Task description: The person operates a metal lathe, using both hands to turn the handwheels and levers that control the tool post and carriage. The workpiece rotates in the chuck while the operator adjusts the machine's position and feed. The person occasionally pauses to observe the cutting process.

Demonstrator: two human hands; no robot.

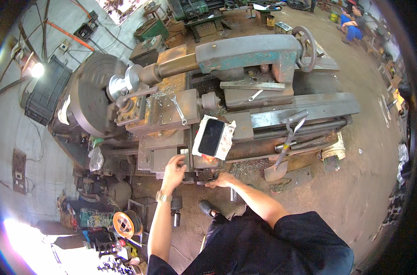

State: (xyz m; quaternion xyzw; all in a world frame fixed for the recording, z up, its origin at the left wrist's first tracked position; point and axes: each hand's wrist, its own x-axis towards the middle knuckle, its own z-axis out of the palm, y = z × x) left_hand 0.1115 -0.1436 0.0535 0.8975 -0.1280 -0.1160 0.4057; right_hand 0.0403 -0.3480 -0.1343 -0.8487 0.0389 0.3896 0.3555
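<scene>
I stand at a large lathe (167, 114). My left hand (174, 170) is beside the front of its carriage, fingers loosely bent and apart, with nothing visible in them. Lower down at the carriage front, my right hand (221, 180) closes on a metal handwheel (203, 182), mostly hidden by the fingers. A shiny round metal workpiece (118, 85) sits between the big round chuck (91, 91) and the tailstock (245, 52). Close to it stands the tool post (129, 109). A dark phone (211, 136) lies on a white cloth (227, 140) above my hands.
A wrench (178, 110) lies on the carriage, and another wrench (255, 95) beside a metal bar (252, 85). A small shovel (277, 169) leans on the bed. An orange reel (126, 224) stands lower left. Another person (353, 23) crouches far right.
</scene>
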